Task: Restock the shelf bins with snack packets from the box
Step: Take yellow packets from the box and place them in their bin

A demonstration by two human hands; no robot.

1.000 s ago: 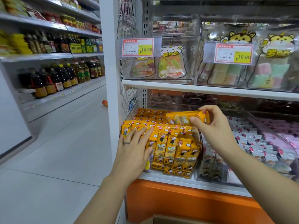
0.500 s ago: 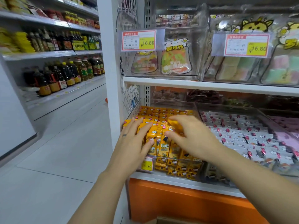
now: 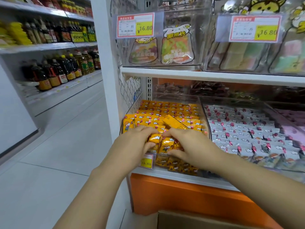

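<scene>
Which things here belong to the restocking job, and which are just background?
Job: left hand and right hand, both gripping yellow snack packets; clear bin; cardboard box.
Background: white packets, oil bottles, price tags, bagged sweets above.

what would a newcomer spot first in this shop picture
Two hands, left hand and right hand, meet mid frame, gripping yellow packets at the front of a clear bin on the lower shelf. Beside it on the right lies a spread of white packets. Above it hangs a red and yellow price tag reading 16.80.
</scene>
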